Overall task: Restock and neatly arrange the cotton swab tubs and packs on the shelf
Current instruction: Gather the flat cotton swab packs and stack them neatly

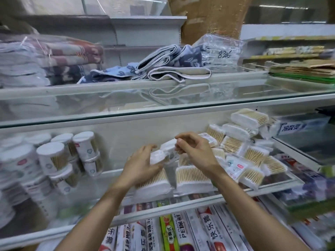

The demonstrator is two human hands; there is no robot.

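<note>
Round cotton swab tubs (54,158) with white lids are stacked on the left of the middle shelf. Flat clear packs of wooden-stick swabs (241,142) lie in a loose heap on the right. Two larger packs (192,178) stand at the shelf's front centre. My left hand (139,165) grips a white swab tub (159,156) lying on its side above them. My right hand (195,149) pinches a second white tub (169,146) right beside it. Both tubs are partly hidden by my fingers and blurred.
The glass shelf (163,113) above carries folded towels (163,67) and wrapped textile bundles. Below the swab shelf's front rail (163,209) lie long boxes of plastic wrap (181,230). A bare stretch of shelf separates the tubs from the packs.
</note>
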